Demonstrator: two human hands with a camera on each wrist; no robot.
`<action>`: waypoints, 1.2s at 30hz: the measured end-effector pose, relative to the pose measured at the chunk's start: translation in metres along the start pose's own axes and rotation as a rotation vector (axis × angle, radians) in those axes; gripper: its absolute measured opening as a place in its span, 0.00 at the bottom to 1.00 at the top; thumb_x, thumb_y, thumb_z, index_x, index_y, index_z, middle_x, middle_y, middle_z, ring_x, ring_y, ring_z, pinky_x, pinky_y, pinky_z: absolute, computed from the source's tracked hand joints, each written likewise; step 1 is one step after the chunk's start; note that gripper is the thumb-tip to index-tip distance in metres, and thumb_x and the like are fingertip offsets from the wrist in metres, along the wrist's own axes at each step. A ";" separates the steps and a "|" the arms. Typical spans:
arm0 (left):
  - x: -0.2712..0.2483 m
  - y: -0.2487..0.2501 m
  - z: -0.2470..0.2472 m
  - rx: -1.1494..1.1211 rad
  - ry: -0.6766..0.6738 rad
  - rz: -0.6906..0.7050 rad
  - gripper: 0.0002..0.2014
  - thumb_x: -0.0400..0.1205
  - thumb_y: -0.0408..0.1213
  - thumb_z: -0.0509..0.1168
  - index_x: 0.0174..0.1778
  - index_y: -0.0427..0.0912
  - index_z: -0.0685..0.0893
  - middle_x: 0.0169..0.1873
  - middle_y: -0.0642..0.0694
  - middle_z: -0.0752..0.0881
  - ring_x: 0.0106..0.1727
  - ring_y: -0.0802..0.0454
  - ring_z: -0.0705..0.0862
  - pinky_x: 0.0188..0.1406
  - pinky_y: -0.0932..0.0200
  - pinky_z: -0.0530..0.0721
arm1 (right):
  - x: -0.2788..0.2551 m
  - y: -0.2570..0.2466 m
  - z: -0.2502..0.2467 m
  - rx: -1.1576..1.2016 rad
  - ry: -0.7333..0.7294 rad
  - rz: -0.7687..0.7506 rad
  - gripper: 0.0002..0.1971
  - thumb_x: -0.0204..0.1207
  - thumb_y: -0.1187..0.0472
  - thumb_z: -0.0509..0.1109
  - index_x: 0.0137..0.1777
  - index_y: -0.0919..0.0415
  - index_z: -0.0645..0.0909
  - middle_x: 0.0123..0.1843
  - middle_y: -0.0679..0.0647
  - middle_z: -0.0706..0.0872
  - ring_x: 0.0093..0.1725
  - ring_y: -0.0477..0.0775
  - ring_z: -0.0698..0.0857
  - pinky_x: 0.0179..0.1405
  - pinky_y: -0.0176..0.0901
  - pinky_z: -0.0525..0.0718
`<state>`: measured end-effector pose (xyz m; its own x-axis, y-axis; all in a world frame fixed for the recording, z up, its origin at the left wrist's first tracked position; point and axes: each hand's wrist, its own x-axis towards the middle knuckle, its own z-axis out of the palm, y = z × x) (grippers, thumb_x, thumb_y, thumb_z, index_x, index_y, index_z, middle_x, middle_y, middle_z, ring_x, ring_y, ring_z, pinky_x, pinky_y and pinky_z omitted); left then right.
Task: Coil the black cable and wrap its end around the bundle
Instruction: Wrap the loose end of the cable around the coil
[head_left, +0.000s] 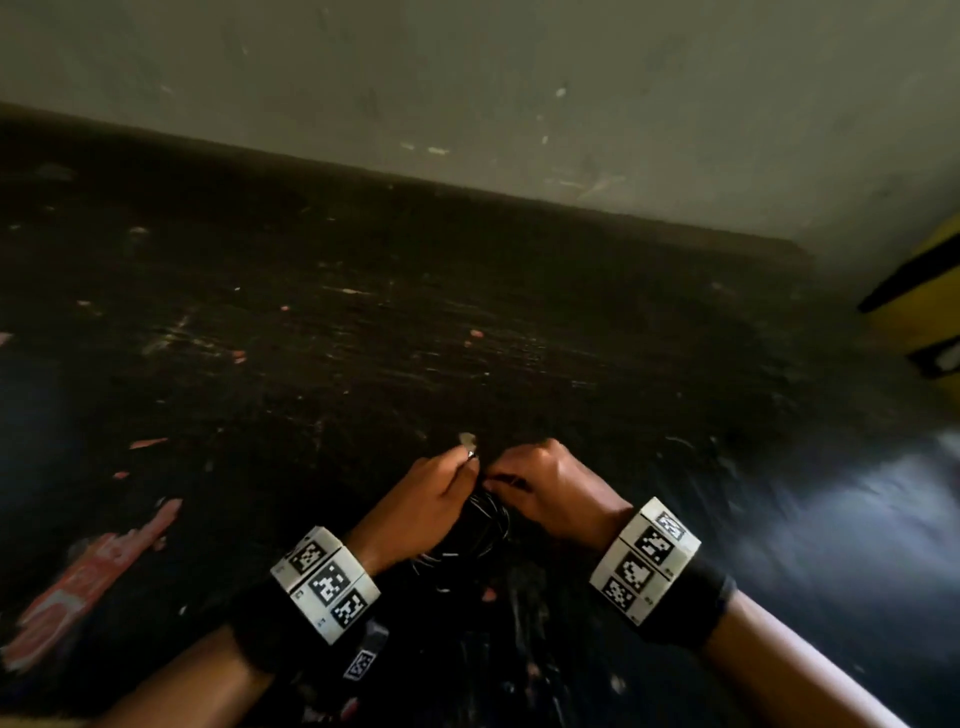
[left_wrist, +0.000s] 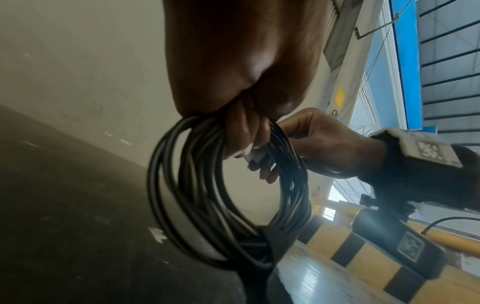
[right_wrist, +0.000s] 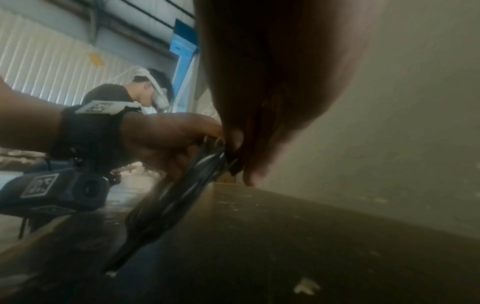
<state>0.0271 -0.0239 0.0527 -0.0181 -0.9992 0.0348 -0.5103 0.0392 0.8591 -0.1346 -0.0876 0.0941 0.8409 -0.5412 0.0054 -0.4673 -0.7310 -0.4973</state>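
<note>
A dark, scuffed floor (head_left: 363, 338) runs to a pale wall (head_left: 519, 78). Above its near part, the left hand (head_left: 431, 499) clenches the top of the coiled black cable (left_wrist: 197, 197), loops hanging below, while the right hand (head_left: 550, 483) pinches the cable's end (left_wrist: 255, 157) just beside the bundle

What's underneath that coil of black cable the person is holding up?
The black cable coil hangs from both hands above the dark scuffed floor, with nothing seen lying directly beneath it. The left hand and right hand cover its top.
</note>
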 end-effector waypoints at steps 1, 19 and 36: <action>0.003 0.004 0.006 0.000 -0.009 0.004 0.13 0.86 0.39 0.54 0.36 0.45 0.77 0.27 0.54 0.78 0.28 0.68 0.76 0.37 0.59 0.72 | -0.005 0.004 -0.005 -0.016 -0.016 -0.013 0.08 0.79 0.63 0.65 0.52 0.61 0.85 0.49 0.56 0.89 0.47 0.49 0.86 0.48 0.37 0.82; 0.041 0.059 0.068 -0.181 0.213 -0.066 0.13 0.85 0.42 0.56 0.53 0.41 0.84 0.46 0.46 0.88 0.48 0.56 0.85 0.51 0.53 0.82 | -0.029 0.058 -0.030 0.848 0.572 0.506 0.05 0.77 0.64 0.67 0.43 0.64 0.84 0.39 0.58 0.92 0.37 0.52 0.91 0.40 0.46 0.91; 0.056 0.090 0.024 -0.634 -0.015 -0.334 0.09 0.85 0.46 0.56 0.46 0.45 0.75 0.18 0.53 0.64 0.16 0.60 0.60 0.14 0.67 0.53 | -0.036 0.056 -0.084 0.686 0.381 0.072 0.10 0.71 0.73 0.72 0.45 0.59 0.88 0.44 0.56 0.91 0.42 0.50 0.89 0.46 0.38 0.87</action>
<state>-0.0407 -0.0768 0.1193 0.0381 -0.9578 -0.2850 0.1075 -0.2796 0.9541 -0.2139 -0.1447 0.1391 0.6051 -0.7735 0.1885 -0.1396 -0.3361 -0.9314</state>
